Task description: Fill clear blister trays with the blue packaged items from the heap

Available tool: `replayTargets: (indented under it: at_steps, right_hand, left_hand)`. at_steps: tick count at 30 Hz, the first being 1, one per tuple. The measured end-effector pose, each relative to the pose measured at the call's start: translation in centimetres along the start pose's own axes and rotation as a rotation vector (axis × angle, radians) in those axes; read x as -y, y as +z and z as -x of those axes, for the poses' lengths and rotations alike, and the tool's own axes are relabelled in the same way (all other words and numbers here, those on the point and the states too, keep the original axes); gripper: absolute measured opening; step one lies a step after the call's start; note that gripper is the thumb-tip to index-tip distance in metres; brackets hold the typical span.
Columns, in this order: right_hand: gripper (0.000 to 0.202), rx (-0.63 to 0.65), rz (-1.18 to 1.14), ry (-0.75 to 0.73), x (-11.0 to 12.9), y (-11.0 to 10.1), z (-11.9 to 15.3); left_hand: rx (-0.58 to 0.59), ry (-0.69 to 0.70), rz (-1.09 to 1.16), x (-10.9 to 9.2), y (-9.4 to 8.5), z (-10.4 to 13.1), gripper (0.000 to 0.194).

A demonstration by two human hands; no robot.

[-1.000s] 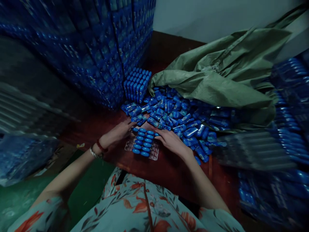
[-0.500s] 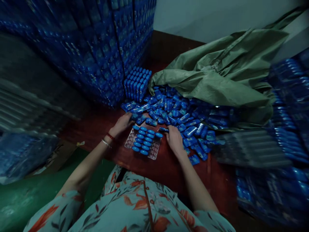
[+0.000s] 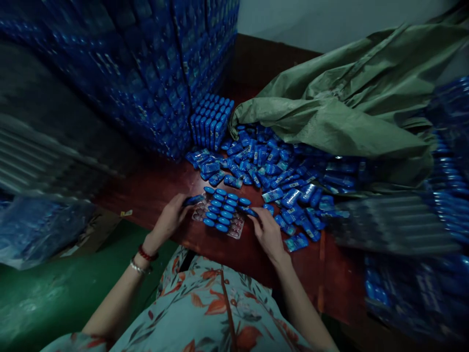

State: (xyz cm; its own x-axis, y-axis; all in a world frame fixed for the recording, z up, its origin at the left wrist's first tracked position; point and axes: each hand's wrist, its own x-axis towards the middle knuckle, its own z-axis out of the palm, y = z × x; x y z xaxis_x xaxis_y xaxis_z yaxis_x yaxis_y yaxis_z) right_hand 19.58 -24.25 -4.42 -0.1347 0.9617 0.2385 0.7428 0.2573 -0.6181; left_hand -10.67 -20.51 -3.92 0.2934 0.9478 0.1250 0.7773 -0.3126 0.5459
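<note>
My left hand (image 3: 170, 215) pinches a small flat blue container (image 3: 193, 200) at the left edge of a clear plastic tray (image 3: 235, 231). On the other side, my right hand (image 3: 269, 232) grips another blue container (image 3: 248, 211) beside the tray's right edge. Several blue containers (image 3: 221, 208) stand upright in the middle of the tray, rounded ends up. Bare wells show along both its sides. Beyond my hands spreads a loose heap of the same containers (image 3: 273, 168), lying flat with printed labels.
A block of upright blue containers (image 3: 211, 120) stands behind the heap. Tall wrapped stacks (image 3: 146, 88) rise at the left. A green sack (image 3: 337, 112) lies over the heap's back. Ridged grey trays (image 3: 384, 225) and more blue stacks (image 3: 452, 195) are at the right.
My left hand has come back from the heap's edge toward me, with a blue container now visible in it. My right hand has drawn slightly toward me, still holding its container.
</note>
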Motion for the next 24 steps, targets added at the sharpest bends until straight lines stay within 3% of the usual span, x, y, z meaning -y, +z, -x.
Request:
replayTargets:
  at_steps: [4,8,15,19,24]
  right_hand:
    - [0.029,0.195,0.249,-0.118,0.6,-0.5,-2.1]
    - [0.033,0.392,0.431,-0.187,1.8,-2.1,-3.8]
    - [0.032,0.619,0.568,-0.256,3.8,-2.2,-6.2]
    - [0.034,0.497,0.548,-0.263,2.6,-1.1,-5.5]
    - [0.029,0.065,0.352,-0.194,0.5,0.8,-2.8]
  left_hand:
    - [0.08,0.077,-0.32,-1.6,0.1,-1.6,0.034]
    - [0.165,0.133,-0.396,-2.7,0.0,-2.7,0.046]
    - [0.388,0.31,-0.491,-4.4,0.6,-5.4,0.017]
    - [0.432,0.403,-0.475,-3.8,0.0,-6.3,0.016]
    - [0.217,0.451,-0.3,-1.3,0.2,-5.2,0.032]
